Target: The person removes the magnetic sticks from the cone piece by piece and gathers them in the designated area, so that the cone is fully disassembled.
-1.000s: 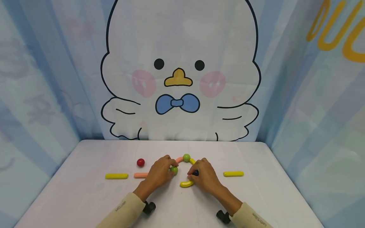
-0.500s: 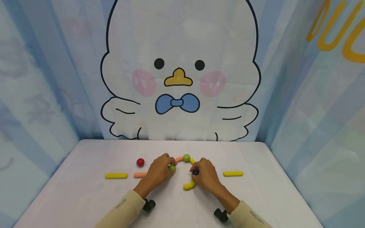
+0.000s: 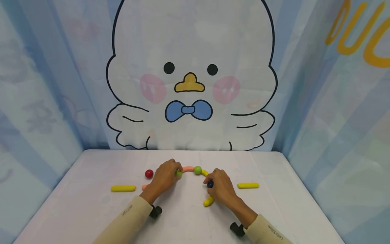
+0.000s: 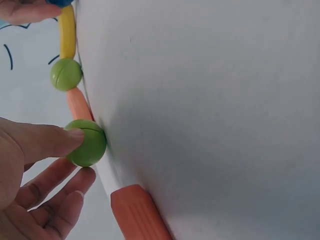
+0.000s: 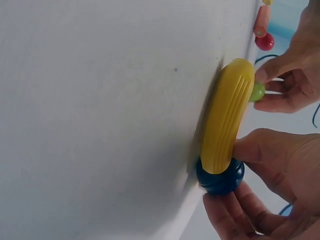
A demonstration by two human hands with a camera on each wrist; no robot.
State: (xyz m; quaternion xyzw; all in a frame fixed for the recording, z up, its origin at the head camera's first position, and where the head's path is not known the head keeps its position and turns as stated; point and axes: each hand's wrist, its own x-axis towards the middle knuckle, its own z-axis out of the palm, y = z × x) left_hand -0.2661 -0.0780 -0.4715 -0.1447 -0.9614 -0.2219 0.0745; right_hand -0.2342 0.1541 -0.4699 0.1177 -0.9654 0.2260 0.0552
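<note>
My left hand (image 3: 166, 174) pinches a green ball (image 4: 87, 145) between thumb and fingers. That ball sits at the end of a curved orange stick (image 3: 188, 168), whose other end meets a second green ball (image 3: 197, 169). From there a curved yellow stick (image 3: 205, 173) runs to a dark blue ball (image 5: 220, 177), which the thumb and fingers of my right hand (image 3: 221, 185) grip. Another curved yellow stick (image 5: 227, 115) extends from the blue ball toward the front of the table. Together the pieces form an open arc, partly hidden by my right hand.
A red ball (image 3: 149, 174) lies left of my left hand. An orange stick (image 4: 140, 212) is mostly covered by my left forearm in the head view. Straight yellow sticks lie at far left (image 3: 123, 188) and right (image 3: 248, 185) on the white table (image 3: 182, 220).
My left hand has moved left and farther back with its green ball, swinging the curved orange stick flatter. Near my right hand, the yellow stick's free end has turned rightward and toward the front.
</note>
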